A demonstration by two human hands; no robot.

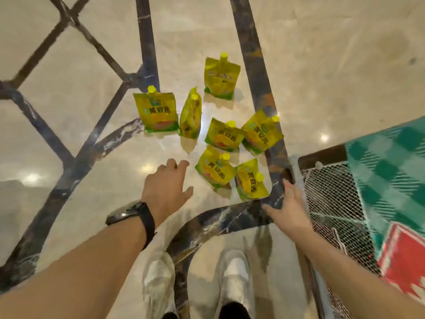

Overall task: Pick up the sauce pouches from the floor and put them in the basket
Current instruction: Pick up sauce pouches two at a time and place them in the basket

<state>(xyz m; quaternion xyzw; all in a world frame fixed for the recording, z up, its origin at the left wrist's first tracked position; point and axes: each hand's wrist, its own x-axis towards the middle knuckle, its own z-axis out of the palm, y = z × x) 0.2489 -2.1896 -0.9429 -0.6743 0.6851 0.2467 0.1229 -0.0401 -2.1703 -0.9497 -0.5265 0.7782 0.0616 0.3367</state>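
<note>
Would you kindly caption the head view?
Open left hand hovers near seven yellow pouches on the floor; right hand rests on the basket rim.

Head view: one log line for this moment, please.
left hand open, near pouches | right hand at basket rim | pouches on floor

**A:** Warm and fairly bright. The light falls from above: lamps show as white glints on the glossy floor.

**B:** Shadows?

**A:** Soft and faint. The pouches mirror palely in the polish beneath them.

**B:** Sharpness?

**A:** Poor. Motion smears everything. The left hand has fuzzy edges, the pouch print is barely legible, and the basket mesh runs into haze.

**B:** And the edges?

**A:** Wide-angle bending. The dark floor bands curve, and the forearms swell hugely at the bottom corners.
</note>
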